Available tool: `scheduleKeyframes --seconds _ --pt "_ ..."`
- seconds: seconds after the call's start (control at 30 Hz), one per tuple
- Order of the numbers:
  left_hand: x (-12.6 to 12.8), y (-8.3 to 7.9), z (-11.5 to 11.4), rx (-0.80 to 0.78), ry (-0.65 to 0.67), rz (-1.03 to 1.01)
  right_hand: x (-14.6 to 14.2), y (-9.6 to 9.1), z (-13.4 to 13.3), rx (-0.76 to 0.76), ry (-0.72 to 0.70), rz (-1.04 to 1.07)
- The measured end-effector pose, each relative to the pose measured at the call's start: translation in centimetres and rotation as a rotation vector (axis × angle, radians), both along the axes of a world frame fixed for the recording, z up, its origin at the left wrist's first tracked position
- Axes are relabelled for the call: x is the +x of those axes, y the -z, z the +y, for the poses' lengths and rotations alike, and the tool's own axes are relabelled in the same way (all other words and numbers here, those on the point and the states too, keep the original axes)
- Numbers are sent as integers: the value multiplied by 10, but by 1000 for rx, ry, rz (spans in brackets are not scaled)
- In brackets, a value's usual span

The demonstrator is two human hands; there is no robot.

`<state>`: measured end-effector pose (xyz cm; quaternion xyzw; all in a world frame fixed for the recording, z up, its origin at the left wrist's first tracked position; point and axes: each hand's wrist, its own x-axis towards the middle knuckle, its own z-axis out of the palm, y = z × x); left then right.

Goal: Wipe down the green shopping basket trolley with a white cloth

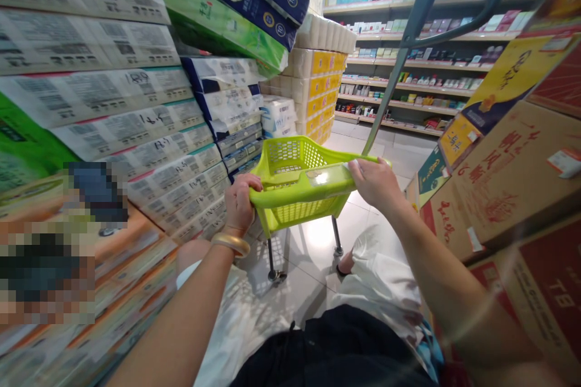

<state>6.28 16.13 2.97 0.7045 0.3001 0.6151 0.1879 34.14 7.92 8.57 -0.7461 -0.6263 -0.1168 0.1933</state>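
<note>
My left hand (240, 202) grips the near left corner of a lime-green plastic shopping basket (299, 160), and a gold bangle (230, 245) sits on that wrist. My right hand (374, 184) is closed over the basket's right rim (358, 163). The basket stands on thin metal legs with small wheels (276, 275). A grey-green telescopic trolley handle (399, 81) rises from its far right corner and curves overhead. The basket's lattice walls are visible, but its inside is only partly seen, and I see nothing in it.
Stacked toilet-paper packs (113, 91) tower close on the left, and printed cardboard cartons (494, 193) crowd the right. Between them runs a white tiled aisle (313, 248). Retail shelves (408, 60) with boxes and bottles stand at the far end.
</note>
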Motion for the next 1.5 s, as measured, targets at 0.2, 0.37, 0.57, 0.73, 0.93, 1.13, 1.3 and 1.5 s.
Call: scheduleKeyframes --seconds 0.2,0.37,0.57,0.73,0.93,1.13,1.3,1.5 --pt "-19 -6 12 -68 78 39 -16 -4 -10 -25 -16 -36" --pt "-39 -5 34 -94 -2 209 -21 -6 -11 -37 -49 -20" --pt "-58 -18 60 -53 -335 435 -32 -11 -4 -78 -44 -22" --pt "-34 -43 50 90 -374 396 -56 -14 3 -73 -58 -22" --pt "48 -66 21 159 -127 661 -83 -15 11 -56 -109 -19" --pt "77 -62 20 77 -168 866 -94 -12 8 -28 -160 -24" --pt "65 -56 27 102 -221 831 -73 -3 -5 41 -92 67" --pt "62 -56 21 89 -194 821 -53 15 -9 146 -100 263"
